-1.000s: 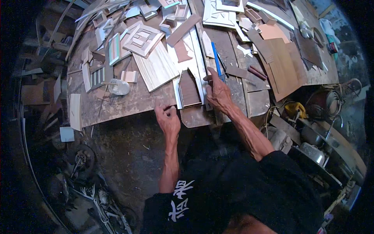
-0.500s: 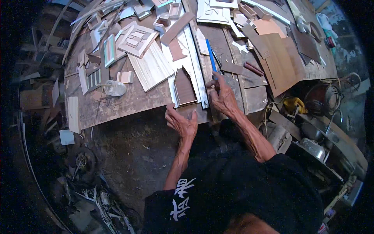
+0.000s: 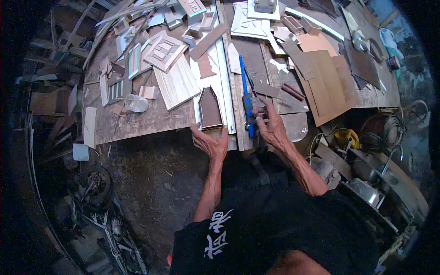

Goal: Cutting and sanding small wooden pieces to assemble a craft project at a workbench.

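At the bench's near edge, my left hand (image 3: 211, 143) grips the lower end of a small wooden tray (image 3: 214, 110), fingers at its left corner and thumb at its right. The tray has a pointed far end, thin sides and a dark brown bottom. To its right lies a blue caliper (image 3: 247, 106) with a small display, its long bar pointing away from me. My right hand (image 3: 271, 126) is beside the caliper's right side, fingers bent and apart. Whether a fingertip touches the caliper is hard to see. A long pale strip (image 3: 224, 68) runs between tray and caliper.
The wooden bench (image 3: 169, 123) carries a pale board (image 3: 176, 82), a carved square panel (image 3: 165, 49), a clear cup (image 3: 136, 103) and brown sheets (image 3: 327, 82). Two dark rods (image 3: 293, 91) lie beyond my right hand. A metal basin (image 3: 364, 190) stands lower right.
My right hand has come off the caliper's body toward me and right, uncovering its display. My left thumb has closed in against the tray's right corner.
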Available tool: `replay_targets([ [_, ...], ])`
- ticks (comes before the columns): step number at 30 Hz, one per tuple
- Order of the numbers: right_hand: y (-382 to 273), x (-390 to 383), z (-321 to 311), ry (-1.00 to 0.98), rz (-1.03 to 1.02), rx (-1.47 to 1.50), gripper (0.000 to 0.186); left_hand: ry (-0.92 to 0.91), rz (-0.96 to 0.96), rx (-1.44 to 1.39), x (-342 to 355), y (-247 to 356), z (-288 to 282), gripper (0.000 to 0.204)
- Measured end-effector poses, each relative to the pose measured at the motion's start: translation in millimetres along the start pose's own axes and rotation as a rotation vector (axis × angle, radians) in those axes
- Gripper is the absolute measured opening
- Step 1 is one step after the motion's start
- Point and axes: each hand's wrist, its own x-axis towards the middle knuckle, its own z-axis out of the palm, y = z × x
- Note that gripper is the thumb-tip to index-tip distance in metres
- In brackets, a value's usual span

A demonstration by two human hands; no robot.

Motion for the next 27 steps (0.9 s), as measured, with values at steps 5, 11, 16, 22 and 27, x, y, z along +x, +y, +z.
replay_targets([
  [5, 11, 0, -14, -0.012, -0.040, 0.017, 0.055, 0.017, -0.011, 0.011, -3, -8, 6, 0.106],
  [11, 13, 2, -24, 0.003, -0.029, 0.006, 0.054, 0.027, -0.039, 0.031, 0, -5, 1, 0.110],
  [16, 20, 3, -27, -0.027, -0.005, 0.060, 0.057, 0.034, 0.013, 0.022, 1, -5, -5, 0.109],
  [22, 21, 5, -29, -0.041, -0.050, 0.009, 0.055, 0.030, -0.012, 0.107, -2, -2, -9, 0.108],
  [27, 25, 7, -27, -0.050, -0.093, 0.004, 0.057, 0.016, -0.021, 0.059, -2, -2, -12, 0.108],
])
